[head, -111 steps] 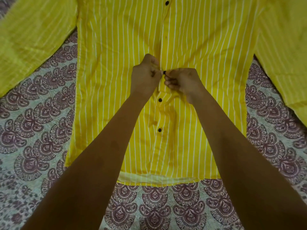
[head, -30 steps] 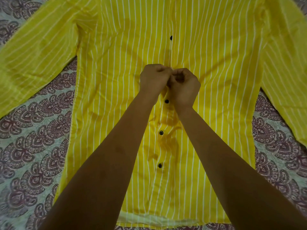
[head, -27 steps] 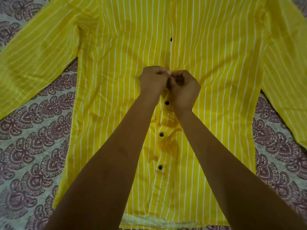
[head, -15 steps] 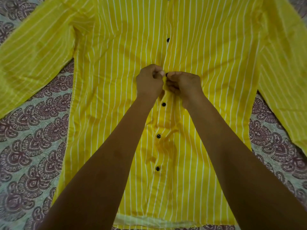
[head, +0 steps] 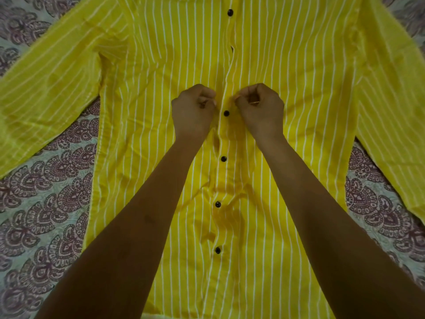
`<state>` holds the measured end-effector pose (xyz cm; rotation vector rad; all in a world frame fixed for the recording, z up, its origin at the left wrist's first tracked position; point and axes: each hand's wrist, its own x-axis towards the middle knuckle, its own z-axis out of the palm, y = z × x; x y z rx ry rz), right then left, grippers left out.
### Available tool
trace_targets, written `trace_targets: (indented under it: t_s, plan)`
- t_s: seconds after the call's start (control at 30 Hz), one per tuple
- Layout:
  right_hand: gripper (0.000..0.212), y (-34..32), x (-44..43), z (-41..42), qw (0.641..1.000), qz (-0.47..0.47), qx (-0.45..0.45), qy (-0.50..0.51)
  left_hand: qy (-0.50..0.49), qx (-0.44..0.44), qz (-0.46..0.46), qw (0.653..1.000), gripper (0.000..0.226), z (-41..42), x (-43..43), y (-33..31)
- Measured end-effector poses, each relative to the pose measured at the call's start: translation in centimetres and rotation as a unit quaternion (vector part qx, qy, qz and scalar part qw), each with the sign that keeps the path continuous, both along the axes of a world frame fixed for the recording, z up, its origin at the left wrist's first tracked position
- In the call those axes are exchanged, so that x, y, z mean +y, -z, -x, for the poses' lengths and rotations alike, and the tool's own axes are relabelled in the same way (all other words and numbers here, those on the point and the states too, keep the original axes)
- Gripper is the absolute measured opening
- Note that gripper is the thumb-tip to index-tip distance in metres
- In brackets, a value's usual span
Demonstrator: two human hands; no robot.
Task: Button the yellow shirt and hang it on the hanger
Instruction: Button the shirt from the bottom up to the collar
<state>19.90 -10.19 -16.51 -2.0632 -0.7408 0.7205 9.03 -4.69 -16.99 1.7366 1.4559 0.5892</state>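
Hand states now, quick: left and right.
Left hand: fingers curled over the yellow shirt; a grip on it cannot be told.
Right hand: closed, pinching the yellow shirt's front edge.

Printed sheet in dim light

A patterned sheet (head: pixel 46 192) covers the whole surface underneath and shows in 4 patches: a wide one at the left, a narrower one at the right, and the 2 top corners. Its print has 2 tones, with dark maroon paisley-like fans in rows on a pale blue-green ground. The light is dim and darkens toward the corners. Whether a bed or a floor lies beneath cannot be told.
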Motion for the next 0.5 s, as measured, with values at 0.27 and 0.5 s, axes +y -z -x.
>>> trace_targets:
  t_s: [0.27, 0.5]
  plan:
    - [0.049, -0.4, 4.4, -0.6, 0.997, -0.005, -0.083, 0.002, 0.026, -0.025, -0.026, 0.999, 0.034, -2.9, 3.2, -0.6]
    - [0.020, 0.8, 5.3, -2.4, 0.997, 0.051, -0.065, -0.010, 0.087, -0.013, 0.008, 0.996, 0.035, -4.0, 4.4, 1.1]
